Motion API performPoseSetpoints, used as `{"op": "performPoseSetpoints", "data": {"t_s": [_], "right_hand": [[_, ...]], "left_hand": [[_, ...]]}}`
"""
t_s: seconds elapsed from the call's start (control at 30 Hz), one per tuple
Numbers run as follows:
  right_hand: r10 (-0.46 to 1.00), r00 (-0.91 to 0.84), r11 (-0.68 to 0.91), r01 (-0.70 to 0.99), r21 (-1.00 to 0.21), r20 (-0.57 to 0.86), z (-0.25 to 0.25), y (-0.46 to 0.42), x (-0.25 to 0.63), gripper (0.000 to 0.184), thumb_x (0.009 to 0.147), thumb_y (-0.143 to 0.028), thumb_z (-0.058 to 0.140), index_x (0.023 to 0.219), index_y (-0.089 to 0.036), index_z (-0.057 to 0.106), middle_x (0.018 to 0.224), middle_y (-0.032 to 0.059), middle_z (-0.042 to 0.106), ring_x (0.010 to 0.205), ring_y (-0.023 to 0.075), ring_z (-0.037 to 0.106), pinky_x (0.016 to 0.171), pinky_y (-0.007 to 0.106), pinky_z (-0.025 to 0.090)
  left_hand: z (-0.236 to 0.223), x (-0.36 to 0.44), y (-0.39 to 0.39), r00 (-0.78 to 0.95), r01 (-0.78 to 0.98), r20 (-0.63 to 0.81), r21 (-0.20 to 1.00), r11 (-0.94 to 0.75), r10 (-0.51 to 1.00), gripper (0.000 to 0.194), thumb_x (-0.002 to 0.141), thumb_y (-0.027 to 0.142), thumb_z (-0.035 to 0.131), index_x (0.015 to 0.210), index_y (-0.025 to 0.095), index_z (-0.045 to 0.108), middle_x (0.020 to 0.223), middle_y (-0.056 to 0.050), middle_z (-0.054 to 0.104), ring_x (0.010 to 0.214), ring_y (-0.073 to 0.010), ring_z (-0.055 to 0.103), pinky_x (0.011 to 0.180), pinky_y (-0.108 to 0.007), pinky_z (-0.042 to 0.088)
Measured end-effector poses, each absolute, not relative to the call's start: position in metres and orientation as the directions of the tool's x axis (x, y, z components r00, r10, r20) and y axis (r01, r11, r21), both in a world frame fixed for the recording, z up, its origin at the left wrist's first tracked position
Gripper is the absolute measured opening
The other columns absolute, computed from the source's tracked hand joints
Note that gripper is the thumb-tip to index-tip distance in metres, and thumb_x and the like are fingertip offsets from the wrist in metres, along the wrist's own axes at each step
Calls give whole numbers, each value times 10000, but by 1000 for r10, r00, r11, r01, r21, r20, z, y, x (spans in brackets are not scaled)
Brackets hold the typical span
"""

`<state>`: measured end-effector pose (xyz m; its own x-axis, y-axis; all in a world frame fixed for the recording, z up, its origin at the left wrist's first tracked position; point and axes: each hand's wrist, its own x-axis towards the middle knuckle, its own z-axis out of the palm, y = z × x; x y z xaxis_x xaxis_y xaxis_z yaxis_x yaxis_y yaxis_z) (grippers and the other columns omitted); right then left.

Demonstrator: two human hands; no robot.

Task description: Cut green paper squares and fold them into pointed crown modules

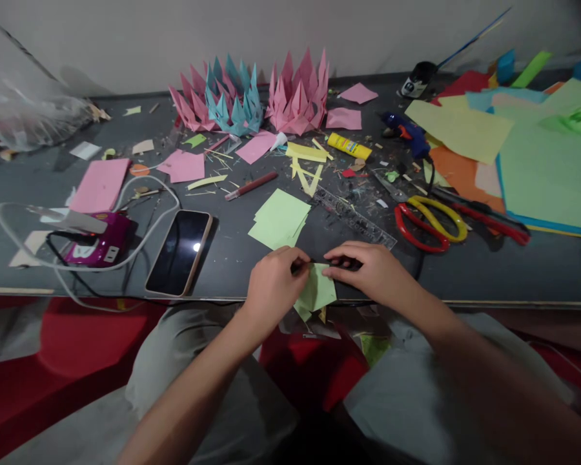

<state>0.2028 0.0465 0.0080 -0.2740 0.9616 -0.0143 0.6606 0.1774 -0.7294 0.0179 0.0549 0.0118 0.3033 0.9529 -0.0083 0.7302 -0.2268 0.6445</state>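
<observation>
A small sheet of light green paper [321, 290] is at the front edge of the table, between my two hands. My left hand [277, 282] pinches its upper left side, thumb and fingers closed together. At its upper right corner, my right hand [363, 266] grips the paper between thumb and curled fingers. Just beyond my left hand lies a stack of green paper squares [281, 218]. A clear ruler [356, 216] rests flat on the table past my right hand.
Pink and blue folded-paper crowns [297, 97] stand at the back. Scissors [428, 223], a glue gun [407, 134] and a glue stick [349, 146] lie to the right, near coloured sheets [552, 168]. A phone [180, 252] and a purple power adapter [101, 239] with cables are left.
</observation>
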Motion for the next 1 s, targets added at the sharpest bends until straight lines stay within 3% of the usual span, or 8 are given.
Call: {"op": "performPoseSetpoints", "data": {"t_s": [0.2,0.4,0.6,0.8,1.0], "right_hand": [[938,-344,282,682,-675,44,9,48,202,87,810,-228,583,813,-194,663,825,20,662,776,154,607,704,266,445],[865,-492,434,630,-643,102,3,61,208,169,844,-188,514,944,-195,651,924,53,667,849,171,617,731,274,462],[845,-525,457,616,-641,98,1,67,210,181,828,-163,537,962,-195,654,934,53,676,840,167,623,723,265,465],[823,-552,487,567,-664,133,1,70,210,114,811,-135,554,811,-190,654,826,26,673,776,143,617,709,247,454],[746,-625,611,503,-612,231,-1,70,216,163,850,-143,501,808,-176,654,836,47,668,791,145,607,718,253,460]], "left_hand": [[15,18,57,284,769,-83,615,-175,955,149,748,208,557,845,228,667,764,11,696,675,-153,630,565,-246,433],[20,10,70,479,740,-123,589,-324,869,134,788,269,579,881,238,669,871,9,692,737,-153,621,602,-242,431],[14,6,71,554,705,-80,575,-416,829,123,814,258,568,878,265,673,902,31,661,763,-123,612,612,-217,404],[11,6,70,546,701,-57,578,-418,836,125,816,279,572,878,269,680,886,33,659,728,-111,604,571,-209,379],[11,5,69,575,684,-28,565,-461,818,157,828,263,554,920,275,682,899,23,661,720,-109,605,560,-204,378]]}}
